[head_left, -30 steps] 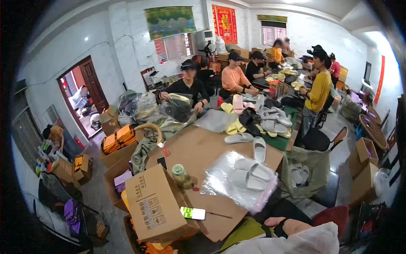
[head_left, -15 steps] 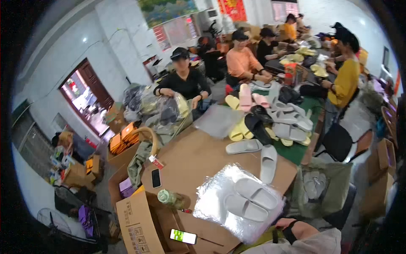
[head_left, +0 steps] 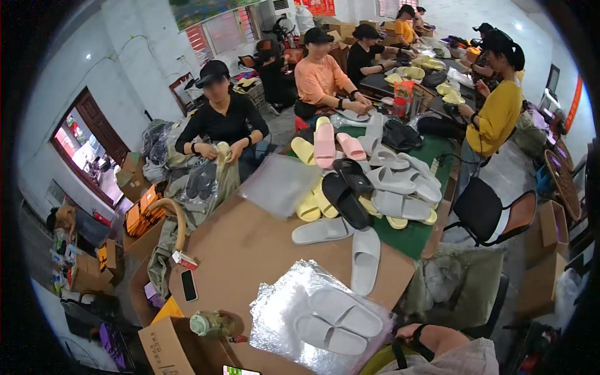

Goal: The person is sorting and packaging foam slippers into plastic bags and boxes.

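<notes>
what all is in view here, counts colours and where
bagged slippers: one pair, pale grey, in a clear plastic bag at the near edge of the cardboard-covered table
loose slippers: two, pale grey, on the cardboard just beyond the bag
slipper pile: many, grey, yellow, pink and black, mid-table on green cloth
phone: one, black, left part of the cardboard
bottle: one, clear with pale green cap, lying near the left corner
cardboard box: one, brown, lower left
chair: one, black seat, right of the table
co-workers: several, seated or standing along the far side
own forearm: one, with a black strap, lower edge; hands not visible
</notes>
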A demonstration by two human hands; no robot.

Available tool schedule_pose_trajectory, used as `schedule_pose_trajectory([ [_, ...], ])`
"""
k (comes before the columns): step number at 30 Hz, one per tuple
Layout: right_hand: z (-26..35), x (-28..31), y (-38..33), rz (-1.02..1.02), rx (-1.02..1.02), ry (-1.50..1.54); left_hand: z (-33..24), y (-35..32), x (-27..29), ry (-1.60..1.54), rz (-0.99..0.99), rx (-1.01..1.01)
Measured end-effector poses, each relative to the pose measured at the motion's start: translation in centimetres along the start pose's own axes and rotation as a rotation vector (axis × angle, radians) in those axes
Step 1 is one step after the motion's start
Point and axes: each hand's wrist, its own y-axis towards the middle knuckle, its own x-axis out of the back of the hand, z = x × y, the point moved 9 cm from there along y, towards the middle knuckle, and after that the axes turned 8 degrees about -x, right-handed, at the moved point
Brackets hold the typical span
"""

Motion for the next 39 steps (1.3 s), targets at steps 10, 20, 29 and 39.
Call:
schedule_pose_trajectory([
  [10,7.2,6.4,-15.8,-0.095,0.925,0.160,-12.3,12.9,-2.2,0.108,0.121,-0.373],
  [20,1.1,2.1,-4.4,0.122,0.312,0.618,-14.0,18.1,-7.7,0.047,0.164,-0.443],
  [29,5.3,-1.1,-2.1,0.039,0.164,0.083,-12.6,20.0,-12.3,-0.005,0.210,-0.465],
  [39,6.8,-6.0,0.8,0.091,0.250,0.036,-11.3,19.8,-15.0,-0.036,0.271,-0.482],
])
